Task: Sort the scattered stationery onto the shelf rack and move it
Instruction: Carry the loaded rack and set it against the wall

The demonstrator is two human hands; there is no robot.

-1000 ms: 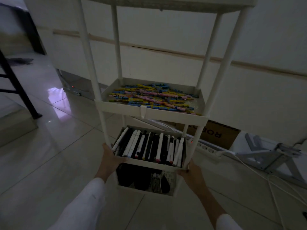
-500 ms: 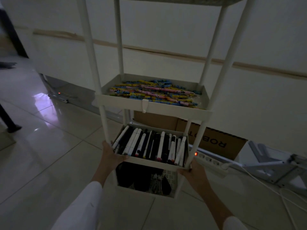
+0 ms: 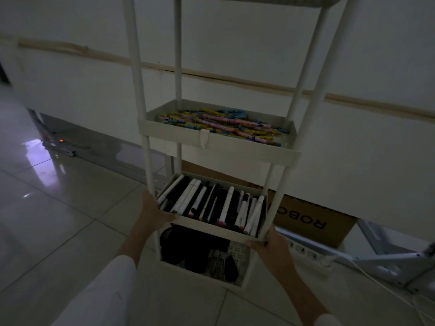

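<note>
Room's really dim, so here's what you can't read: the shelf rack (image 3: 135,67) has its top tier cut off by the frame, the bottom tier holds dark stuff (image 3: 195,250) you can't identify, and its feet are hidden, so no telling if it touches the tiled floor (image 3: 58,220). The rack stands upright, long axis vertical, close to the white wall (image 3: 70,90). The upper tier has coloured pens (image 3: 223,121) lying mostly left to right. In the tier below, black and white markers (image 3: 211,203) run front to back, ends toward you. Your left hand (image 3: 153,215) is wrapped on that tier's left front corner, thumb over the rim. Your right hand (image 3: 270,245) is clamped on the right front corner, fingers curled under the edge. Behind the rack sits a cardboard box (image 3: 313,222), its lettering partly hidden by the right post
</note>
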